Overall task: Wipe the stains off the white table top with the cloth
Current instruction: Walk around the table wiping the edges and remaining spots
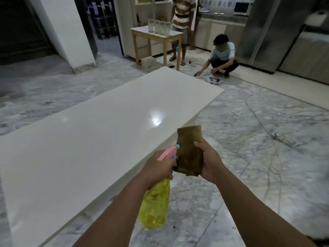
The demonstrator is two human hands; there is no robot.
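Note:
The long white table top (85, 132) runs from the lower left toward the middle of the room, with a glare spot near its right side. My left hand (158, 166) grips a spray bottle (154, 204) of yellow liquid with a pink trigger head, nozzle pointing at the cloth. My right hand (210, 163) holds a folded brown cloth (190, 150) upright, just past the table's right edge and above the floor. No stains stand out on the table surface from here.
Grey marble floor (249, 139) lies to the right, with a cable (256, 118) trailing across it. A small wooden table (156, 38) with several glass jars stands at the back. One person stands behind it, another crouches (222, 57) on the floor. Cabinets line the far right.

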